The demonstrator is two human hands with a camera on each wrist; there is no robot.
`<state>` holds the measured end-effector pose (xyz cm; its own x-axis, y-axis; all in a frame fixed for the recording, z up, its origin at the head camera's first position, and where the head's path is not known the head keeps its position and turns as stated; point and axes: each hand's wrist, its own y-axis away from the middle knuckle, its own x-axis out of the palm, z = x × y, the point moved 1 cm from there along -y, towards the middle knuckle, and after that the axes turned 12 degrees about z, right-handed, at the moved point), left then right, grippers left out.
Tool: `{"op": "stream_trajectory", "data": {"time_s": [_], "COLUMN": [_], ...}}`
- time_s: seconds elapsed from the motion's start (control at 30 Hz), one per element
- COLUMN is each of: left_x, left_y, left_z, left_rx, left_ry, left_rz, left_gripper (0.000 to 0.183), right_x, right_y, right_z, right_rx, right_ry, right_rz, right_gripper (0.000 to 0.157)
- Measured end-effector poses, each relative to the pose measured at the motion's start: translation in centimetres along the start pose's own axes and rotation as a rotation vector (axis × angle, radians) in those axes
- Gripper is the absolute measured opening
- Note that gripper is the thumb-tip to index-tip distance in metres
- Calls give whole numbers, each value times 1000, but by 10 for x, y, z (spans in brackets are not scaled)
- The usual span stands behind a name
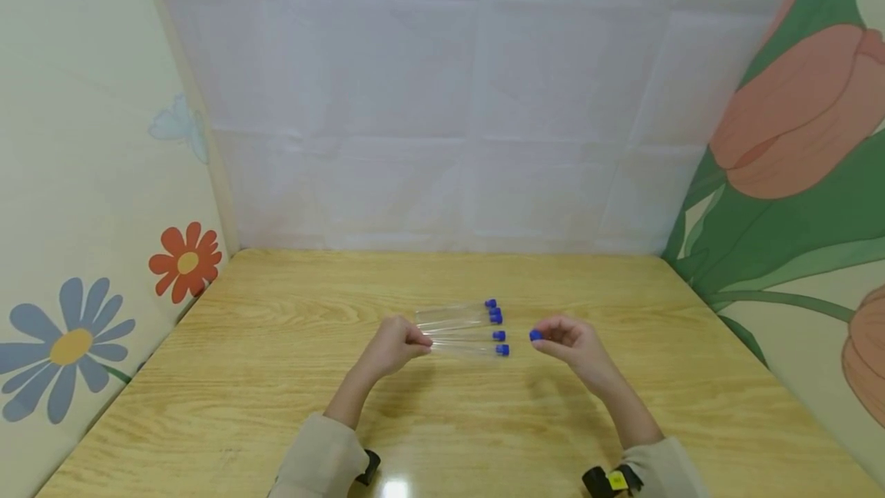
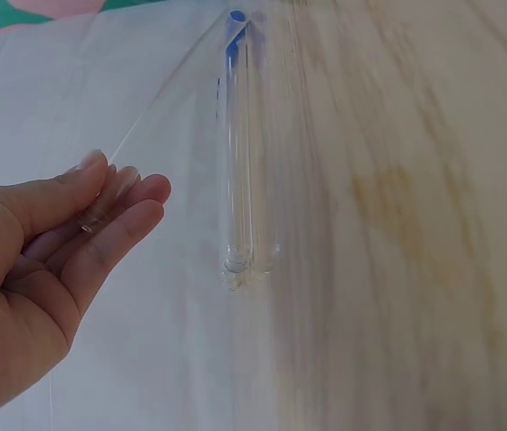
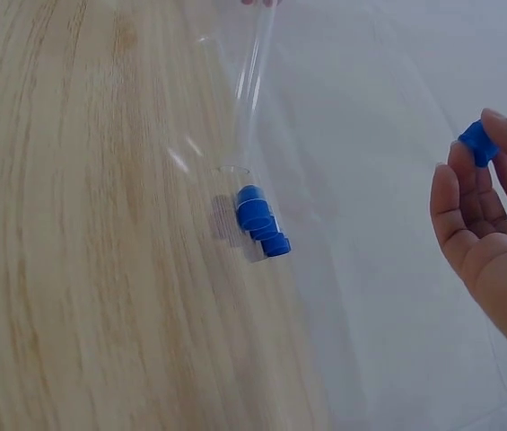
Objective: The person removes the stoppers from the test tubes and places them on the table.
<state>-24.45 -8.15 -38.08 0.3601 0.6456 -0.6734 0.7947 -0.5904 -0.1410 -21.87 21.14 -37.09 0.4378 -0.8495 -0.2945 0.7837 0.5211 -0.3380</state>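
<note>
My left hand (image 1: 397, 346) pinches a clear test tube (image 3: 251, 81) near its rounded bottom. The tube's mouth is uncapped and points toward the right hand, as the right wrist view shows. Between thumb and fingertips, my right hand (image 1: 570, 348) pinches a small blue cap (image 3: 478, 144), held apart from the tube. Several other clear tubes with blue caps (image 1: 499, 336) lie side by side on the table between the hands, caps toward the right. In the left wrist view, a lying tube (image 2: 237, 162) shows its rounded end close to the left hand.
The wood-grain table (image 1: 276, 406) reaches back to a creased white cloth (image 1: 442, 98). Flower-printed panels (image 1: 104, 175) stand at both sides. Dark wrist straps (image 1: 608, 481) sit at the sleeves.
</note>
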Motion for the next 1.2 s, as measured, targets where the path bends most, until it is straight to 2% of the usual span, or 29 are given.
{"op": "stream_trajectory", "data": {"time_s": [0.27, 0.43, 0.83, 1.2], "left_x": [1, 1, 5, 7], "left_y": [-1, -3, -7, -10], "left_z": [3, 3, 11, 14], "left_rx": [-11, -27, 15, -27], "left_ry": [-26, -87, -196, -300], "left_rz": [13, 46, 79, 113], "left_gripper": [4, 4, 4, 3], "right_x": [1, 1, 3, 3], "right_y": [0, 0, 2, 1], "right_z": [-1, -2, 0, 0], "right_rx": [8, -3, 20, 24], "right_ry": [3, 0, 8, 3], "right_rz": [-4, 5, 15, 19], "right_gripper": [17, 17, 18, 18]}}
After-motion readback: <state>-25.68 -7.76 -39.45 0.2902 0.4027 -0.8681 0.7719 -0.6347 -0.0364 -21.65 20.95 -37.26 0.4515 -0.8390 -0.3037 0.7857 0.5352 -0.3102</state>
